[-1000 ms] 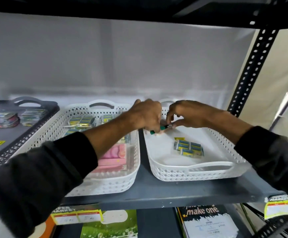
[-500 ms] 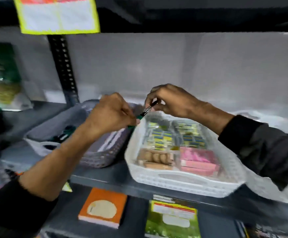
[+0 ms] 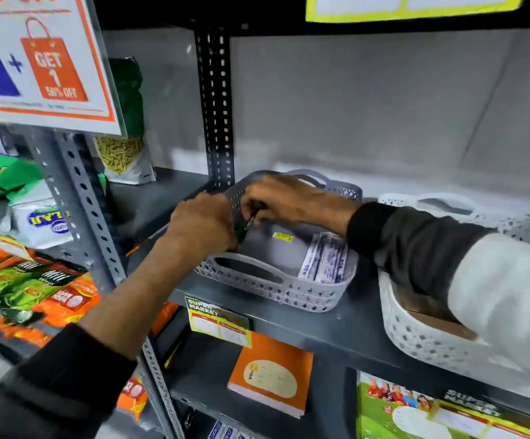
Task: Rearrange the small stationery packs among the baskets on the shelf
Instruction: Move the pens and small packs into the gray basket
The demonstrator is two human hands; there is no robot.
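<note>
A slim black-and-green stationery pack [image 3: 247, 224] is pinched between both my hands over the left end of the grey basket [image 3: 276, 288]. My left hand [image 3: 203, 224] grips its lower end at the basket's near-left rim. My right hand [image 3: 286, 199] holds its upper end, reaching in over the far rim. Inside the grey basket, white-and-blue packs [image 3: 324, 261] lean against the right wall and a yellow sticker [image 3: 282, 237] lies on the floor. A white basket [image 3: 415, 337] stands to the right, mostly hidden by my right sleeve.
A black perforated upright [image 3: 214, 106] rises just behind the grey basket's left end. A promo sign [image 3: 42, 58] hangs at upper left, with snack packets [image 3: 36, 289] below it. A price tag [image 3: 218, 321] is on the shelf edge, and an orange notebook [image 3: 270, 375] lies on the shelf beneath.
Both hands carried the black-and-green pack leftward, from the right white basket past the middle one to the grey basket. The view swung left with them.
</note>
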